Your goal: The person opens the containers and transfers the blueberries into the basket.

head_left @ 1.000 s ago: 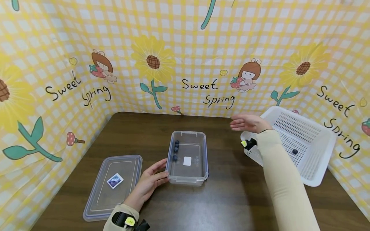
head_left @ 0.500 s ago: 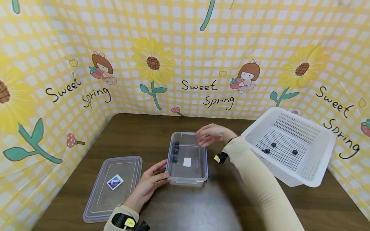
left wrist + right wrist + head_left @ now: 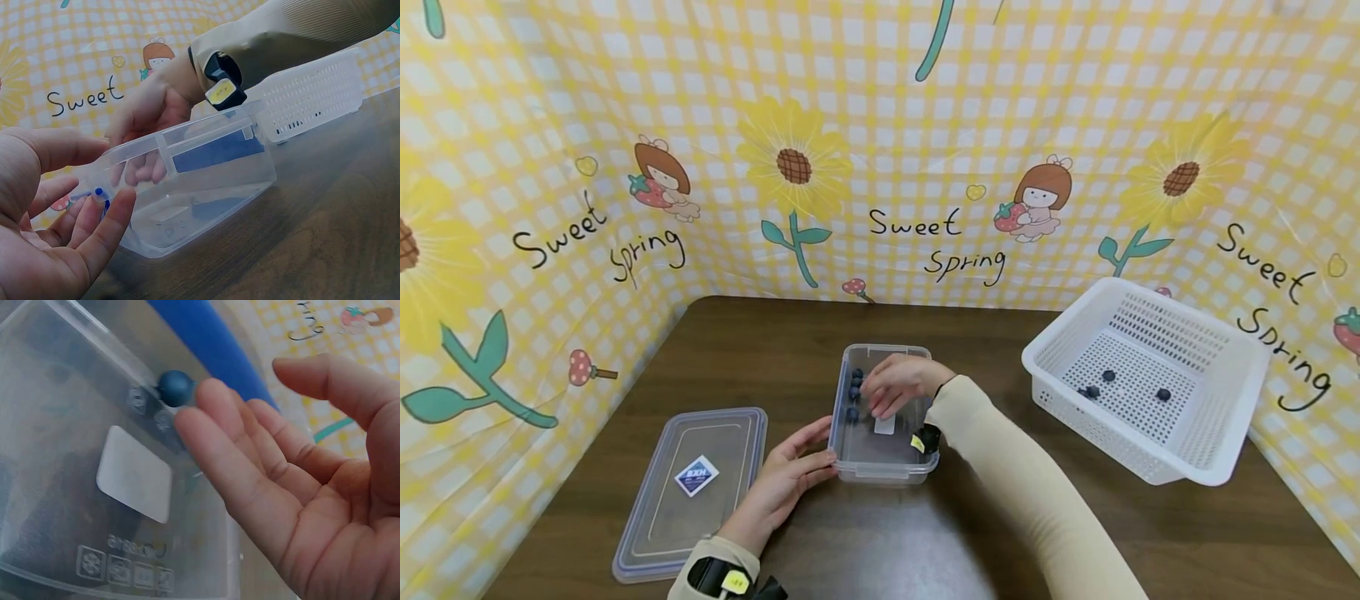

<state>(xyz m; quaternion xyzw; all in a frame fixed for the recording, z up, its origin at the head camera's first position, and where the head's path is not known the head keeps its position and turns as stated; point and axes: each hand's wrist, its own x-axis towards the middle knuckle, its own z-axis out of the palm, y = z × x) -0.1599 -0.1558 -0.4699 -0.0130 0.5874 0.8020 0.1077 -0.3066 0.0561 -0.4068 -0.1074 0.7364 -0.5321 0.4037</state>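
Several blueberries (image 3: 852, 414) already lie in the clear box (image 3: 883, 472), just left of the right hand (image 3: 901, 384), which is loose, grasps nothing visible and hides part of the inside; a few are left in the white basket (image 3: 1101, 429) rightward; the left hand (image 3: 781, 485) rests relaxed against the box, the lid (image 3: 700, 529) off beside it

Wears a long, plain cream right sleeve (image 3: 1037, 500) with soft creases along the forearm and fine ribbing. Has a matching cream left sleeve (image 3: 727, 547) on the other side. Carries there a black case (image 3: 704, 573) with a yellow label (image 3: 736, 582), beside a black strap end (image 3: 771, 588). Bears on the right a black mount (image 3: 224, 65) with a yellow tag (image 3: 220, 93), plus a thin black band (image 3: 950, 384).
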